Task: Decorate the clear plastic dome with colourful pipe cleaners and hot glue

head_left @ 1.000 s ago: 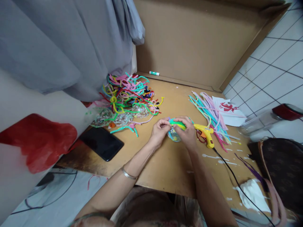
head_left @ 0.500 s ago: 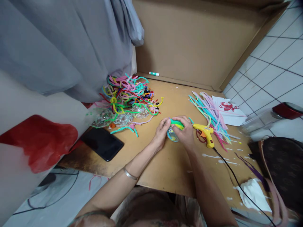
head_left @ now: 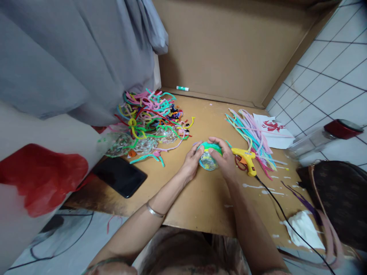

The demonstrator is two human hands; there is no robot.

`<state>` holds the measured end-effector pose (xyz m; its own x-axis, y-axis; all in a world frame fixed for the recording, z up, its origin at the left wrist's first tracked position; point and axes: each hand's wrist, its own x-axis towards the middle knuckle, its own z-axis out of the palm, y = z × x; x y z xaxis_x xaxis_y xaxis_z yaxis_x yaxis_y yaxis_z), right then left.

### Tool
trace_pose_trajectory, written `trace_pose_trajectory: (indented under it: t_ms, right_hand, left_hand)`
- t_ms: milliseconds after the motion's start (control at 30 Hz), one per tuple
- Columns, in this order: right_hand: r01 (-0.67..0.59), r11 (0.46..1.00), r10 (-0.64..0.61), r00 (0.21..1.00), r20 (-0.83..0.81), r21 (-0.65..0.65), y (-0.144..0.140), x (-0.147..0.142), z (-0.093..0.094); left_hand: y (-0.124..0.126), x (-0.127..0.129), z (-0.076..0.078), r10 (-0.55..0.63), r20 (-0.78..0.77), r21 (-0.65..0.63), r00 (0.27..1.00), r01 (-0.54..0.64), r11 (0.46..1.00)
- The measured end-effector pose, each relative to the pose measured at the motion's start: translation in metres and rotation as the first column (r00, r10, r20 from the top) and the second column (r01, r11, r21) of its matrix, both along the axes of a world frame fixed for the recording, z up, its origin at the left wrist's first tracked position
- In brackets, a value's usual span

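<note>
Head view, hands (head_left: 209, 160) hiding ball (head_left: 207, 161)

One glue gun (head_left: 243, 158), one phone (head_left: 120, 176), one glue stick (head_left: 182, 88), perhaps three clear balls (head_left: 146, 144).

Both hands cup a clear glittery ball (head_left: 207, 162) on the board (head_left: 206, 198), the left hand (head_left: 191, 162) on one side and the right hand (head_left: 226, 160) on the other, with a green pipe cleaner (head_left: 211, 146) curved over its top. Just right of the right hand lies a yellow glue gun (head_left: 245, 158), touching a fan of straight pipe cleaners (head_left: 254, 137). Left of the left hand sit a tangled pile (head_left: 149, 116) and a phone (head_left: 119, 176).
</note>
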<state>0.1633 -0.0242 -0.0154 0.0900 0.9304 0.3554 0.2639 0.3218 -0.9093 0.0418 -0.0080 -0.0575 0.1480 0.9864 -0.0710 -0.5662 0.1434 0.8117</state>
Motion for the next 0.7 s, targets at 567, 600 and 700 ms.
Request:
trace_pose_trajectory:
  t_ms: [567,600,700]
  right_hand:
    - [-0.058,0.998,0.064,0.609,-0.79,0.037,0.008,0.005,-0.007]
    - [-0.069,0.997,0.071,0.601,-0.796,0.037,0.009,0.006,-0.007]
    - [-0.098,0.995,0.082,0.6,-0.796,0.029,0.01,0.01,-0.008]
  left_hand:
    - [0.012,-0.014,-0.002,0.118,-0.226,0.018,0.967,-0.117,0.993]
    - [0.013,-0.015,-0.002,0.127,-0.233,0.028,0.964,-0.124,0.992]
    - [0.015,-0.018,-0.003,0.132,-0.241,0.043,0.962,-0.125,0.991]
